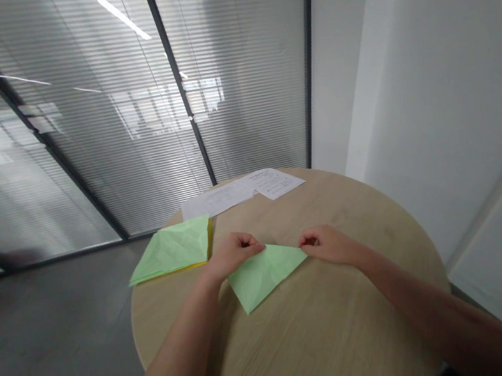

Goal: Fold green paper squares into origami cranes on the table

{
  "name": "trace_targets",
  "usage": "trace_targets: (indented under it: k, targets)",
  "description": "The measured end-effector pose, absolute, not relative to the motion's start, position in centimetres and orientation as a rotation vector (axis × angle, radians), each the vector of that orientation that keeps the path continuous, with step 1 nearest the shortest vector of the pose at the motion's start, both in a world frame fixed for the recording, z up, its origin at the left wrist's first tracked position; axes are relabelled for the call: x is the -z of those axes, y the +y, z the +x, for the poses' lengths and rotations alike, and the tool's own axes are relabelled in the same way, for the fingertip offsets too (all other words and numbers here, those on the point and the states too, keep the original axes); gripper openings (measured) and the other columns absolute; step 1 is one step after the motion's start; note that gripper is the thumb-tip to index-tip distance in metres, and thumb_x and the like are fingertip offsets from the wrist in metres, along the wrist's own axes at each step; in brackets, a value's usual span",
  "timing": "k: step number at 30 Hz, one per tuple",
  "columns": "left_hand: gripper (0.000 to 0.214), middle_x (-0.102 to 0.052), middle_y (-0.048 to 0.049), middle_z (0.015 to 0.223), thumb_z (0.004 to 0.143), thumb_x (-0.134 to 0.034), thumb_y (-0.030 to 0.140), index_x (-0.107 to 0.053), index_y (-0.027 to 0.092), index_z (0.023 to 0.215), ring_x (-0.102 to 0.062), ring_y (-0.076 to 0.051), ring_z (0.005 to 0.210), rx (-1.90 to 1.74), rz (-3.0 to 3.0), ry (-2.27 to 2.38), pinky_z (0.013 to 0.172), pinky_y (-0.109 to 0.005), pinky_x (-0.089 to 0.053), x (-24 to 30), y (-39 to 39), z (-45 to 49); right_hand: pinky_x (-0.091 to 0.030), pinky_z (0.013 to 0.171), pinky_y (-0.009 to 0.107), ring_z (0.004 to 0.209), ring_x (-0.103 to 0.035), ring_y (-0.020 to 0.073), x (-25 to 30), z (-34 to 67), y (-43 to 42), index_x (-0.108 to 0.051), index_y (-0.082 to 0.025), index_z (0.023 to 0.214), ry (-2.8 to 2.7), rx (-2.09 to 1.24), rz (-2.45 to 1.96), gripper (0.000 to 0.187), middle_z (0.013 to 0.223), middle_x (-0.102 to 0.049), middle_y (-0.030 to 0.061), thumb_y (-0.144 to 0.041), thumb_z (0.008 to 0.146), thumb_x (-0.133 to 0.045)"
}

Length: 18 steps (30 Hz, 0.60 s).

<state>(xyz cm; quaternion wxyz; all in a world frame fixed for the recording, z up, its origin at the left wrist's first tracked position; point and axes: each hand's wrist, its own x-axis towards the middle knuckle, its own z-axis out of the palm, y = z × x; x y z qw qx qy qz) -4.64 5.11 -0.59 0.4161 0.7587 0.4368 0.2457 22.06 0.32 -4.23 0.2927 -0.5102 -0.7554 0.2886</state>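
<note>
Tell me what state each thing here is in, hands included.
Left hand: pinching the green sheet's upper edge.
Right hand: pinching its right corner.
Green sheet: creased, held by both hands.
Green pile: creased, on the table, slightly overhanging.
Yellow sheet: mostly covered by the green pile.
White papers: lying flat.
Blinds: lowered.

The bare left forearm (178, 356) rises from the bottom edge, left of centre, to the left hand (230, 256) mid-frame, its fingers curled in a pinch. The bare right forearm (410, 293) slants up from the lower right; the right hand (331, 244), right of centre, pinches too, pointing left.
</note>
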Motion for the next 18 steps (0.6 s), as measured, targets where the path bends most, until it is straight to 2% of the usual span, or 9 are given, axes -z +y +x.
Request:
trace_targets:
  k: [9,15,18]
  targets:
    - [0.030,-0.056,0.0009,0.059,0.074,-0.067,0.045,-0.067,0.016,0.066,-0.047,-0.012,0.055,-0.719,1.848,1.170,0.052,-0.025,-0.034,0.4,5.5,-5.0,-0.036,0.059,0.025,0.066,-0.058,0.0150,4.9,25.5,2.0,-0.065,-0.017,0.069,-1.901,-0.577,-1.608,0.010,0.070,-0.068,0.0036,-0.017,0.076,-0.059]
    - [0.024,-0.068,-0.0035,0.075,0.082,-0.062,0.039,-0.072,0.017,0.081,-0.058,-0.016,0.066,-0.921,1.859,1.034,0.062,-0.028,-0.045,0.1,5.2,-4.8,-0.036,0.049,0.022,0.054,-0.053,0.0110,4.8,24.7,2.5,-0.064,-0.018,0.085,-1.518,-0.944,-1.564,0.018,0.071,-0.064,0.0026,-0.030,0.089,-0.052]
    - [0.016,-0.071,-0.0067,0.088,0.081,-0.062,0.029,-0.073,0.018,0.083,-0.064,-0.020,0.081,-1.078,2.002,0.921,0.075,-0.033,-0.049,0.0,4.8,-4.6,-0.035,0.045,0.022,0.052,-0.053,0.0112,4.9,23.2,1.9,-0.063,-0.018,0.090,-1.427,-1.162,-1.479,0.020,0.070,-0.061,0.0017,-0.031,0.092,-0.049]
